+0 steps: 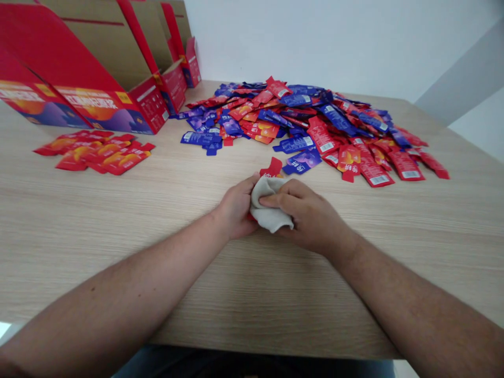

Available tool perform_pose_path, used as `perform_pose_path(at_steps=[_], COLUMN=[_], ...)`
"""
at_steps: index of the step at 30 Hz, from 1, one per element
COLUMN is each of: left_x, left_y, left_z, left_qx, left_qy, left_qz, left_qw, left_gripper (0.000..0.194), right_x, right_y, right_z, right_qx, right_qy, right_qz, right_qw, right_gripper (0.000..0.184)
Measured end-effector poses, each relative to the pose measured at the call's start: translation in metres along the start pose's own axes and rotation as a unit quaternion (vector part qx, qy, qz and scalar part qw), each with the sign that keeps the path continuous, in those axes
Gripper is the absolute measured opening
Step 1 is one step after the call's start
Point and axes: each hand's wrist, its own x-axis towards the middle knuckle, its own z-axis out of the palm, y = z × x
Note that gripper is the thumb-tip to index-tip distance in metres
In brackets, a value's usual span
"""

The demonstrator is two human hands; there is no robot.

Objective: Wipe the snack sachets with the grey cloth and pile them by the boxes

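Both my hands meet at the middle of the wooden table [118, 236]. My right hand [311, 215] is closed on a crumpled off-white cloth [270, 210], its fingers pressed over the top. My left hand [235, 207] is closed around a red sachet [271, 168], whose top end sticks out beyond the cloth; the cloth covers the rest of it. Just beyond lies a big heap of red and blue sachets [315, 126].
A small separate group of red sachets [96, 152] lies at the left. Behind it stand open red cardboard display boxes [98, 79] in a row along the far left. A white wall is behind the table; the near edge runs below my forearms.
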Motion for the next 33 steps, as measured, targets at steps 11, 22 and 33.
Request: perform_pose_path(at_steps=[11,22,33], left_x=[0.0006,0.0006,0.0010], left_y=[0.0010,0.0016,0.0018], left_z=[0.0013,0.0026,-0.0004], left_qx=[0.000,-0.010,-0.008], left_qy=[-0.010,-0.024,-0.036], left_qz=[-0.007,0.006,0.015], left_qw=[1.000,1.000,0.999], left_gripper=[0.054,0.055,0.048], right_x=[-0.0008,-0.0010,-0.0014], right_y=[0.0014,0.0024,0.0024], right_z=[-0.0040,-0.0063,-0.0069], right_qx=[0.008,-0.011,-0.027], right_qy=[-0.029,-0.019,0.002], right_qz=[0.007,0.033,0.048], right_qw=[1.000,0.999,0.998], right_gripper=[0.042,0.042,0.040])
